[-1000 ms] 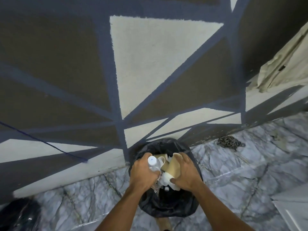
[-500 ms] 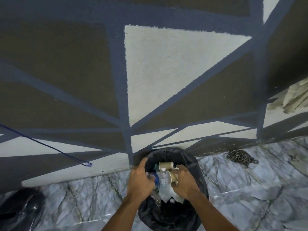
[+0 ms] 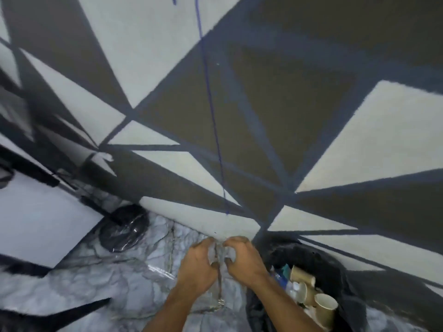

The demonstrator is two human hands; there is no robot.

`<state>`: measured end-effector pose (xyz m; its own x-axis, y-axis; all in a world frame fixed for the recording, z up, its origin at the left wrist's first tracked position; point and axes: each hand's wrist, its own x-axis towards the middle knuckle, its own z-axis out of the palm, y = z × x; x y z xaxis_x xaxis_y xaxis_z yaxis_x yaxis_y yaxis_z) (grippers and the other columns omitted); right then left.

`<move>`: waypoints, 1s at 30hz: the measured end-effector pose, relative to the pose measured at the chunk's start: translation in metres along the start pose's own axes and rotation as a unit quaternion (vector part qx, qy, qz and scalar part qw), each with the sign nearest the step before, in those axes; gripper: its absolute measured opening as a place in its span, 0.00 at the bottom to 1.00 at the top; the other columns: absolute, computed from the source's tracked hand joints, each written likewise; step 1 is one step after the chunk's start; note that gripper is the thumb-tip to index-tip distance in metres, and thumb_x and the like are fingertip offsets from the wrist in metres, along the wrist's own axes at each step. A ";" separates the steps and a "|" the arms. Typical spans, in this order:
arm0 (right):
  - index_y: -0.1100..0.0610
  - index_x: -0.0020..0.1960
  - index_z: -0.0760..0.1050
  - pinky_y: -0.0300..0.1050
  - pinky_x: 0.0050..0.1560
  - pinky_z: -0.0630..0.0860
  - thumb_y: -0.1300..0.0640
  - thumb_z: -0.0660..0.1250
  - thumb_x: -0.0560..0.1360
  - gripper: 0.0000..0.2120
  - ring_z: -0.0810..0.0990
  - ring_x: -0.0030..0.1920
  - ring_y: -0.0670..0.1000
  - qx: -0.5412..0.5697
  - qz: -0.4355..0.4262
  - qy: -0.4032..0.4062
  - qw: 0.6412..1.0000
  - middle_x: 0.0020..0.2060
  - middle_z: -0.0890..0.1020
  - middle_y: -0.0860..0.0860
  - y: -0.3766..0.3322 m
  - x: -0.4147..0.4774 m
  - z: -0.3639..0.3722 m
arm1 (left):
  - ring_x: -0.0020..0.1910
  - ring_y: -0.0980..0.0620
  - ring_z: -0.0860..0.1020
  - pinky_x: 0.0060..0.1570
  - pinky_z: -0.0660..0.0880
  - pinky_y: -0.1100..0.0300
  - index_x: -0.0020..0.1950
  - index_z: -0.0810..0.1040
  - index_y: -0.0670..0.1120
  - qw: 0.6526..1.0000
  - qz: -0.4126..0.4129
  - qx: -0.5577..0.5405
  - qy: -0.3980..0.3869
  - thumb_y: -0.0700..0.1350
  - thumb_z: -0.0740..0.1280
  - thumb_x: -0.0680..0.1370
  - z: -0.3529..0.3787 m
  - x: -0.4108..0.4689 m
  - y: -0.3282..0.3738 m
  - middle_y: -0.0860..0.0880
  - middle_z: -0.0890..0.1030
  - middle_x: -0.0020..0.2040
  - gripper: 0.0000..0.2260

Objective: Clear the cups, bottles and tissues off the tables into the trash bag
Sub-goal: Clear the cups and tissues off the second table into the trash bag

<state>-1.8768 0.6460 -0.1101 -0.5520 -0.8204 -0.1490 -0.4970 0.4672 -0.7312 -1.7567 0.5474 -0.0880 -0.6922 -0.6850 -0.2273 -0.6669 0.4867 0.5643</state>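
Note:
The black trash bag [image 3: 318,257] stands open on the floor at the lower right, against the wall. Inside lie brown paper cups [image 3: 324,307], a clear bottle [image 3: 293,287] and white tissue. My left hand [image 3: 199,264] and my right hand [image 3: 244,262] are held close together just left of the bag, above the floor. Between them hangs a crumpled piece of clear plastic [image 3: 218,293]; both hands pinch its top. The frame is blurred, so I cannot tell exactly what the plastic is.
A second full black bag [image 3: 124,227] sits on the marble floor [image 3: 115,283] by the wall at the left. A white table top [image 3: 36,224] with dark legs fills the left edge. A blue string [image 3: 213,121] hangs down the painted wall.
The cups and bottle I held over the bag now lie inside it. Both hands have come out to the bag's left, gripping clear plastic. The view has swung left.

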 end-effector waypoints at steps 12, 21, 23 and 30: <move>0.52 0.57 0.80 0.28 0.60 0.61 0.60 0.70 0.70 0.16 0.74 0.56 0.44 -0.018 -0.335 -0.123 0.934 0.53 0.81 0.45 -0.286 -0.054 0.202 | 0.58 0.48 0.76 0.54 0.73 0.56 0.60 0.76 0.52 0.941 -0.150 -0.055 0.299 0.43 0.66 0.75 -0.183 -0.210 -0.214 0.53 0.80 0.54 0.15; 0.52 0.56 0.79 0.31 0.53 0.68 0.57 0.67 0.71 0.14 0.75 0.56 0.45 -0.037 -0.497 -0.306 0.811 0.50 0.78 0.44 -0.438 -0.185 0.378 | 0.64 0.49 0.73 0.63 0.69 0.57 0.70 0.73 0.48 0.816 -0.360 -0.079 0.446 0.45 0.68 0.74 -0.232 -0.428 -0.345 0.48 0.77 0.64 0.24; 0.50 0.54 0.78 0.30 0.51 0.67 0.57 0.67 0.70 0.13 0.75 0.55 0.45 -0.041 -0.521 -0.355 0.775 0.48 0.78 0.42 -0.458 -0.216 0.415 | 0.60 0.50 0.74 0.59 0.73 0.56 0.66 0.75 0.50 0.786 -0.399 -0.078 0.466 0.46 0.66 0.71 -0.232 -0.472 -0.364 0.51 0.79 0.58 0.22; 0.51 0.62 0.77 0.36 0.63 0.68 0.58 0.70 0.70 0.21 0.72 0.59 0.42 -0.037 -0.560 -0.459 0.688 0.58 0.79 0.43 -0.515 -0.300 0.522 | 0.56 0.53 0.76 0.54 0.74 0.57 0.61 0.75 0.55 0.686 -0.515 -0.107 0.503 0.51 0.63 0.68 -0.229 -0.576 -0.432 0.55 0.79 0.53 0.21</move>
<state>-1.1057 0.4797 -0.0362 0.8451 -0.5255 0.0982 -0.3174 -0.6410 -0.6988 -1.0066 0.6078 -0.0185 0.7275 -0.6861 0.0091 -0.5291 -0.5524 0.6441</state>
